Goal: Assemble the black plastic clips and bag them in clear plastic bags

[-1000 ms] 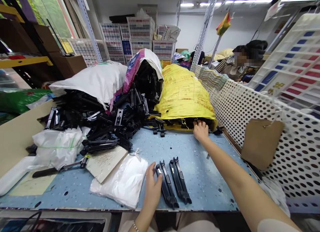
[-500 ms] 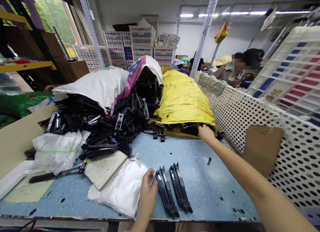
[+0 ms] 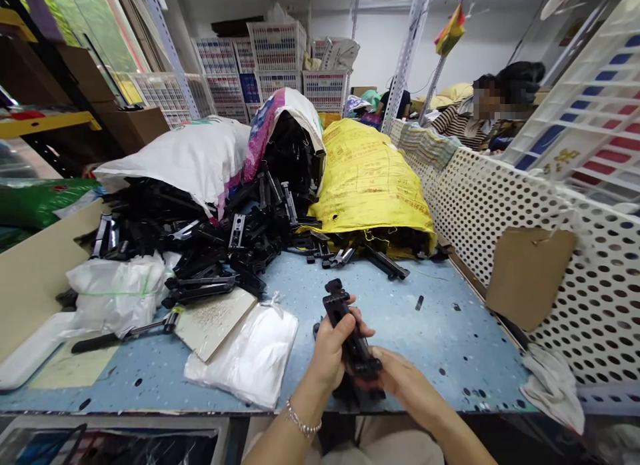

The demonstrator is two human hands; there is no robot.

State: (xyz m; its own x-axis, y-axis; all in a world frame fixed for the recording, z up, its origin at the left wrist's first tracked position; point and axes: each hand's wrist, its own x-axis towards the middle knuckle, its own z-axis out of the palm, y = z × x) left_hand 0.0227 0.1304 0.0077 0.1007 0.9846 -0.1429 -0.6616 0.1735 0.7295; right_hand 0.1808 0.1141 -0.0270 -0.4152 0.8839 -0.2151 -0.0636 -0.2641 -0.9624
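My left hand [image 3: 333, 341] is wrapped round a long black plastic part [image 3: 354, 341], held tilted above the near edge of the table. My right hand [image 3: 400, 378] grips its lower end; those fingertips are slightly blurred. Beneath the hands lie more black plastic parts [image 3: 345, 393], mostly hidden by what I hold. To the left of my left hand sits a white plastic-wrapped bundle [image 3: 265, 358] with a beige board [image 3: 215, 325] lying partly over it.
Behind, black parts [image 3: 200, 251] spill in a heap from a white sack [image 3: 185, 155]. A yellow sack [image 3: 373, 178] opens toward me with several parts at its mouth. A hammer-like tool [image 3: 135, 333] lies left. A perforated white panel [image 3: 500, 231] borders the right; a person [image 3: 460, 128] sits beyond.
My right hand has come back from the yellow sack's mouth to my left hand. Both hands now hold a black part over the ones lying there. More parts protrude from the yellow sack.
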